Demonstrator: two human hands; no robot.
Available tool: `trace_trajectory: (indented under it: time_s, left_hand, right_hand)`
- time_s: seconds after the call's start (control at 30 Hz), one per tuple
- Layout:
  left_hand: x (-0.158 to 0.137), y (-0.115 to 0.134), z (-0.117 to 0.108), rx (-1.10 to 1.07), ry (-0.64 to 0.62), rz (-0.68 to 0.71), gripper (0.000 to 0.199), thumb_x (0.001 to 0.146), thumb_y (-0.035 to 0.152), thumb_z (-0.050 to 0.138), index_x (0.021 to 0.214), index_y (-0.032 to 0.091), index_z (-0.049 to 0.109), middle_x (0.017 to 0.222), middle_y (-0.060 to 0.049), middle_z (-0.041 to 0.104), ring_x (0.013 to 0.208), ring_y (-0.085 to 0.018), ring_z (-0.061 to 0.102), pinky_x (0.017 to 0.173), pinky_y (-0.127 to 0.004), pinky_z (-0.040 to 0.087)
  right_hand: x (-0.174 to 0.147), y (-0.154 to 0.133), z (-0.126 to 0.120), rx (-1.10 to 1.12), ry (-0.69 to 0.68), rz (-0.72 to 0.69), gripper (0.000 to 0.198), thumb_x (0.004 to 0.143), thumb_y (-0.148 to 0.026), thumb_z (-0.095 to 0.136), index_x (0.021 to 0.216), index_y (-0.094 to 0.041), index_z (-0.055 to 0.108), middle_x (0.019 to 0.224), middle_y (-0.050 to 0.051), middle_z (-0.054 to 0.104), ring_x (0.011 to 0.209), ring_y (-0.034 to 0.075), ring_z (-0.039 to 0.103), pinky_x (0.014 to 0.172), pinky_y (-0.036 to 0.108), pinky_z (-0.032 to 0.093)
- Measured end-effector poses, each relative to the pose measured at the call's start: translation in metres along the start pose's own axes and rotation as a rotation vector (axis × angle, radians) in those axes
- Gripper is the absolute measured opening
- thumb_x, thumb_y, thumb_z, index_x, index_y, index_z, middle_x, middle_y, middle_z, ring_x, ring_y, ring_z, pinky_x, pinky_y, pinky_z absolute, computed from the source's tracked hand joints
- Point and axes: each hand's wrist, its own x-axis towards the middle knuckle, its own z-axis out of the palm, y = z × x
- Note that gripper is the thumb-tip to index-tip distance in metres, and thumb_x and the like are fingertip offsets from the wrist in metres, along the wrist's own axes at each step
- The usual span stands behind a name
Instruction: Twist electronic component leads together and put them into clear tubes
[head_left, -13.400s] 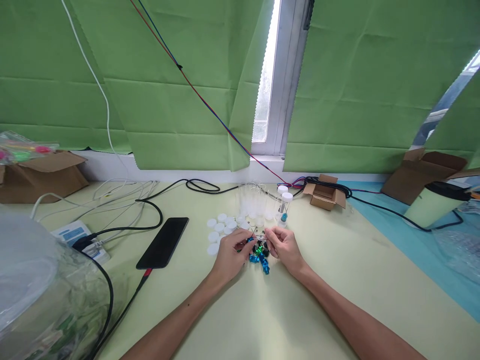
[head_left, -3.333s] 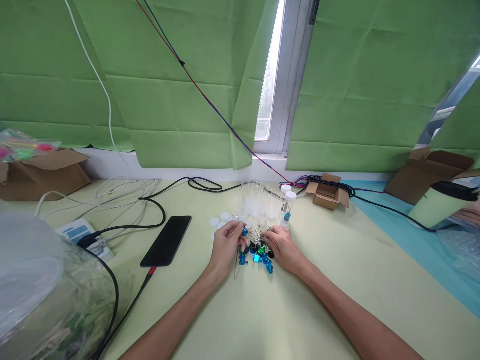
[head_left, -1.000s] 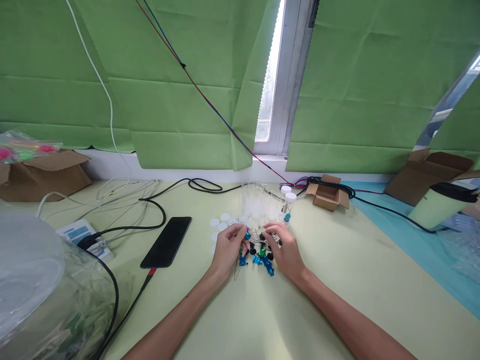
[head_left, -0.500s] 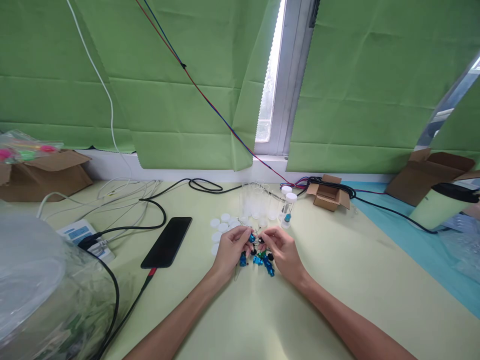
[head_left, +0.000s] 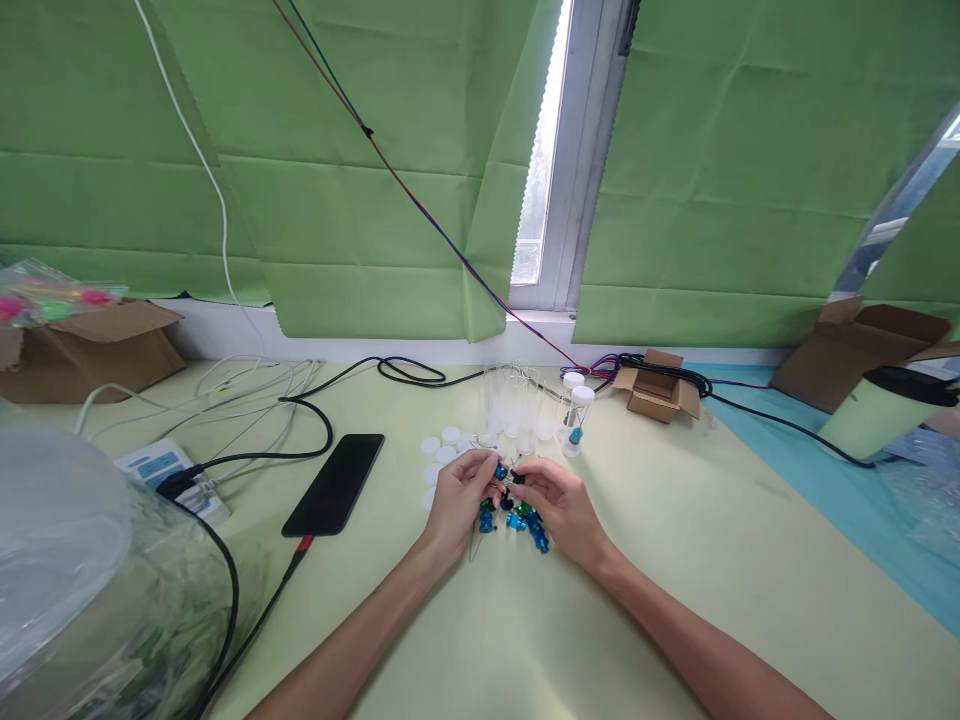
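Between thumb and fingers, my left hand (head_left: pixel 462 502) pinches a small shiny blue metallic piece (head_left: pixel 500 471). My right hand (head_left: pixel 561 508) faces it, its closed fingertips on a small black piece (head_left: pixel 518 478); finer details there are too small to make out. Below both hands lie several loose blue pieces (head_left: pixel 538 535), a green piece (head_left: pixel 524 509) and black round bits (head_left: pixel 507 504). White round caps (head_left: pixel 430 446) are spread beyond my left hand. Clear tubes (head_left: pixel 514 405) stand farther back, beside a white-capped tube (head_left: pixel 580 415) with a blue piece inside.
A black phone (head_left: pixel 334 485) with a cable lies to the left, near a white power strip (head_left: pixel 154 462) and tangled cords. A large clear plastic container (head_left: pixel 60 560) takes up the left front. Toward the right are a small open carton (head_left: pixel 654 402) and a black-lidded cup (head_left: pixel 874 415).
Both hands have shifted only slightly. The blue piece in my left hand sits a little farther left and higher, and my right fingers have curled in a bit.
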Motion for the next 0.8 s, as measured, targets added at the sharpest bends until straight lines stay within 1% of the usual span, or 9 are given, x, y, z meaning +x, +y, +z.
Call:
trace_trajectory:
  time_s: [0.13, 0.27, 0.5, 0.67, 0.8]
  left_hand:
    - [-0.0009, 0.0019, 0.0007, 0.024, -0.008, 0.015, 0.030, 0.079, 0.045, 0.071, 0.086, 0.016, 0.066, 0.071, -0.001, 0.064, 0.055, -0.010, 0.053, 0.056, -0.024, 0.045]
    - [-0.0016, 0.0040, 0.0019, 0.050, -0.015, 0.029, 0.029, 0.079, 0.044, 0.071, 0.084, 0.016, 0.066, 0.077, -0.002, 0.065, 0.054, -0.010, 0.054, 0.057, -0.025, 0.046]
    - [-0.0025, 0.0044, 0.0027, 0.097, -0.019, 0.067, 0.027, 0.079, 0.043, 0.070, 0.084, 0.017, 0.065, 0.081, -0.002, 0.065, 0.054, -0.011, 0.055, 0.058, -0.026, 0.046]
    - [-0.0016, 0.0043, 0.0025, 0.141, -0.014, 0.091, 0.026, 0.079, 0.042, 0.070, 0.084, 0.017, 0.065, 0.074, 0.000, 0.063, 0.054, -0.012, 0.055, 0.057, -0.026, 0.046]
    - [-0.0013, 0.0043, 0.0026, 0.167, -0.008, 0.122, 0.026, 0.079, 0.042, 0.070, 0.085, 0.017, 0.066, 0.073, 0.000, 0.063, 0.054, -0.012, 0.055, 0.058, -0.026, 0.046]
  right_hand:
    - [-0.0010, 0.0010, -0.0018, -0.219, -0.031, -0.106, 0.013, 0.089, -0.023, 0.061, 0.099, -0.020, 0.070, 0.099, 0.006, 0.068, 0.085, 0.020, 0.066, 0.076, 0.032, 0.056]
    - [-0.0014, 0.0000, -0.0030, -0.329, -0.039, -0.177, 0.015, 0.091, -0.022, 0.059, 0.101, -0.021, 0.070, 0.101, 0.007, 0.069, 0.087, 0.021, 0.066, 0.075, 0.032, 0.055]
    - [-0.0014, -0.0026, -0.0027, -0.401, -0.036, -0.236, 0.015, 0.092, -0.021, 0.057, 0.100, -0.021, 0.070, 0.099, 0.007, 0.071, 0.087, 0.021, 0.067, 0.076, 0.032, 0.055]
    - [-0.0017, -0.0014, -0.0031, -0.399, -0.044, -0.212, 0.016, 0.093, -0.022, 0.056, 0.102, -0.021, 0.069, 0.100, 0.007, 0.070, 0.087, 0.020, 0.066, 0.077, 0.032, 0.055]
    - [-0.0017, -0.0019, -0.0030, -0.367, -0.042, -0.179, 0.015, 0.093, -0.025, 0.057, 0.102, -0.022, 0.068, 0.100, 0.007, 0.068, 0.085, 0.020, 0.065, 0.077, 0.033, 0.056]
